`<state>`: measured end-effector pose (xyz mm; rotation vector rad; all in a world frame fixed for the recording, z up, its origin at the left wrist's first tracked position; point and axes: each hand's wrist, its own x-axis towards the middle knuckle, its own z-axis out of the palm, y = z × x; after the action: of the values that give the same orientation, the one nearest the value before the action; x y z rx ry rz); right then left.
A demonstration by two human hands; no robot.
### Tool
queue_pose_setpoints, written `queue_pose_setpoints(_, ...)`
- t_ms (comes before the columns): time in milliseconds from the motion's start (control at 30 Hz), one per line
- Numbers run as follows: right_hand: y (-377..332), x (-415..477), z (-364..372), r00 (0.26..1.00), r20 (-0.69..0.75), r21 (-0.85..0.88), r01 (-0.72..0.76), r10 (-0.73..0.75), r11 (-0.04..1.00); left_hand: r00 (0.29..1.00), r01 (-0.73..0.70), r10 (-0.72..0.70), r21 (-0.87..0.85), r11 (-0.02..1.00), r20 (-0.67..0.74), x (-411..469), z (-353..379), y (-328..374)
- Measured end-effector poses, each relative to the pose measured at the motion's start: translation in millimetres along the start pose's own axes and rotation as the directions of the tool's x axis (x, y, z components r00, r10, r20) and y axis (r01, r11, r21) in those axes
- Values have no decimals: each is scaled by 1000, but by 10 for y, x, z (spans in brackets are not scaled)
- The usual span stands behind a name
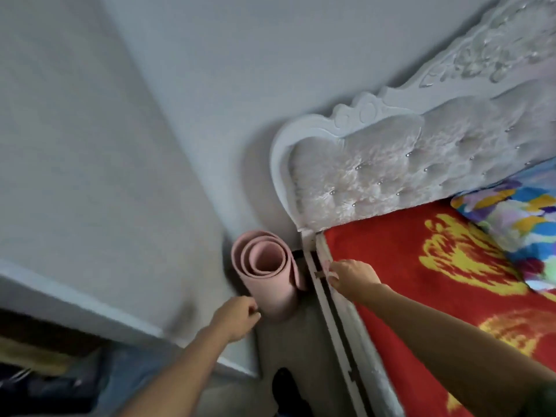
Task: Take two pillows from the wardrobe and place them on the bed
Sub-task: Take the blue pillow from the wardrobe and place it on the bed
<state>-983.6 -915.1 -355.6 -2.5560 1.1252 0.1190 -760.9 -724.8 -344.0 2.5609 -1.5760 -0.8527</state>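
Red blanket (pixel 400 266) with yellow figures covers the bed (pixel 346 320), and every place below is told from that bed. At its head stands a white tufted headboard (pixel 376 164) with a carved scroll top, flat against a pale grey wall (pixel 210 70). A pillow (pixel 511 224) in blue, yellow and purple patches lies on the blanket just under the headboard, at the frame's right edge. Off the bed's near corner a pink rolled mat (pixel 267 275) stands upright on the floor (wedged between bed rail and wall). The right hand (pixel 352 278) rests on the bed's edge, fingers curled onto the blanket's border; whether they pinch it cannot be told. The left hand (pixel 237 320) hangs loosely closed beside the mat, holding nothing visible. Further left of the bed, a dark blurred opening (pixel 45 356) shows low down.
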Motion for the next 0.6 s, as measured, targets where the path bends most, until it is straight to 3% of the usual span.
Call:
queue_pose_setpoints(200,-1437,-54,168,957,102,-130,285,-273,950,958,260,-272,-118,958,-90,-1234,209,-1234)
queue_pose_setpoints(333,-2337,-266,630,889,203,-159,443,-410,882,927,325,-352,-190,926,-132,-1843,397,-2022)
queue_pose_setpoints(467,-3188,-508,1215,843,292,-171,512,-453,842,921,332,-367,-235,914,-127,-2289,503,-2860)
queue_pose_setpoints(600,-4077,-725,1830,842,375,-196,482,-388,854,926,335,-363,-221,916,-100,-2685,532,-3807)
